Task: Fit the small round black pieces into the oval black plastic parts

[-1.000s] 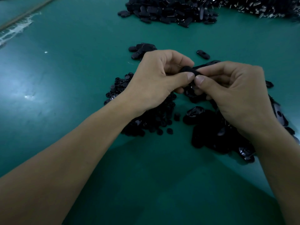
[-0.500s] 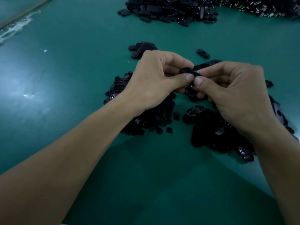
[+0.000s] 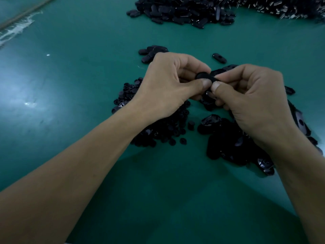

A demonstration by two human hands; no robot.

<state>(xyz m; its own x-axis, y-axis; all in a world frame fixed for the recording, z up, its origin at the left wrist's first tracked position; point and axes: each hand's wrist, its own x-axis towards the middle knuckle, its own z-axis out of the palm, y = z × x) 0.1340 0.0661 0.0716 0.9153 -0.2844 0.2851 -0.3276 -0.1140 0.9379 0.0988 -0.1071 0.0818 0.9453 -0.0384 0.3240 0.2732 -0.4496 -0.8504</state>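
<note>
The fitting step looks to be in hand. The left hand (image 3: 165, 88) and right hand (image 3: 255, 99) each pinch one end of an oval part (image 3: 205, 77) just above the surface (image 3: 70, 85), thumbs touching. The round piece is probably hidden beneath them. Next comes a firm, centred thumb press.

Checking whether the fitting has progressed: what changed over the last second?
No visible change. The left hand and right hand still pinch the same oval part, thumbs side by side. The round pieces and loose oval parts lie as before.
</note>
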